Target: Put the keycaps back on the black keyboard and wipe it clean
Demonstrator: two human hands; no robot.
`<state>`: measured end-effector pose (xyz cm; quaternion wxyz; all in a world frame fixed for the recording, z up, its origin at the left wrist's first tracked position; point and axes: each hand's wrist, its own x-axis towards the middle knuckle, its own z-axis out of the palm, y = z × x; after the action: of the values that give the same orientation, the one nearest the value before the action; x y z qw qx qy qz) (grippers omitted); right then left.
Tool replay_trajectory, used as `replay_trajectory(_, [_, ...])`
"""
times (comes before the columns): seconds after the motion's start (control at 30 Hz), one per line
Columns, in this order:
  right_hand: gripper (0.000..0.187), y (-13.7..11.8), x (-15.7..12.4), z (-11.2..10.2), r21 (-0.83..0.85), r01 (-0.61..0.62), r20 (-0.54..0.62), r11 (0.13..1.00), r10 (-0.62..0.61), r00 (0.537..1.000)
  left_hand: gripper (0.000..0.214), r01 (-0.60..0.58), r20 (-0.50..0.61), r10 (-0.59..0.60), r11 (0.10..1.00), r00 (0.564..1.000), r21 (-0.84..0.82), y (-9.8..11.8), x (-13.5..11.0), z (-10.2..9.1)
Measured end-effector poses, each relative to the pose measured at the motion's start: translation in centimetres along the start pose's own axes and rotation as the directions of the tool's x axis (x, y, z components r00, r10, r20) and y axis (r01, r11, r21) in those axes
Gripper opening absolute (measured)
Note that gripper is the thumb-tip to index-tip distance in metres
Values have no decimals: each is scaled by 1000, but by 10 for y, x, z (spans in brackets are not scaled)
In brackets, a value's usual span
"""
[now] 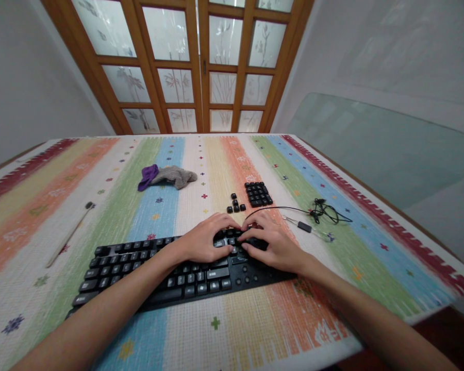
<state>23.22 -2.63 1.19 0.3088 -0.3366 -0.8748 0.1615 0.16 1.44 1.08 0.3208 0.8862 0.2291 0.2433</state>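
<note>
A black keyboard point(263, 278) lies at a slant on the striped tablecloth, with bare key posts in its lower right where keycaps are off. My left hand point(204, 239) grips it from above, thumb on the keys and fingers curled over the far edge. Facing it, my right hand point(274, 245) bends over the right part, its thumb and fingertips closed at a keycap point(234, 250) in the small key block. The fingertips of both hands nearly meet; the exact contact is partly hidden. Beyond the hands, loose keycaps point(235, 203) sit beside a neat block of keycaps point(258, 194).
The keyboard's cable point(325, 210) lies coiled at right, near a small wire tool with a dark handle point(304, 226). A purple and grey cloth point(170, 176) is crumpled farther back. At left rests a thin brush point(69, 234). Glazed wooden doors point(199, 67) stand behind the table.
</note>
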Motion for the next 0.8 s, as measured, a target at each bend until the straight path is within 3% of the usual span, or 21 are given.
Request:
replay_trajectory(0.27, [7, -11, 1, 10, 3, -8, -13, 1000, 9, 1000, 36, 6, -9, -6, 1000, 1000, 6, 1, 1, 1])
replay_trajectory(0.5, [5, -11, 7, 4, -26, -56, 42, 998, 57, 997, 40, -13, -3, 13, 1000, 1000, 17, 2, 2, 1])
replay_trajectory(0.8, [5, -3, 6, 0, 56, -100, 72, 993, 96, 993, 40, -24, 46, 20, 997, 999, 71, 1, 2, 1])
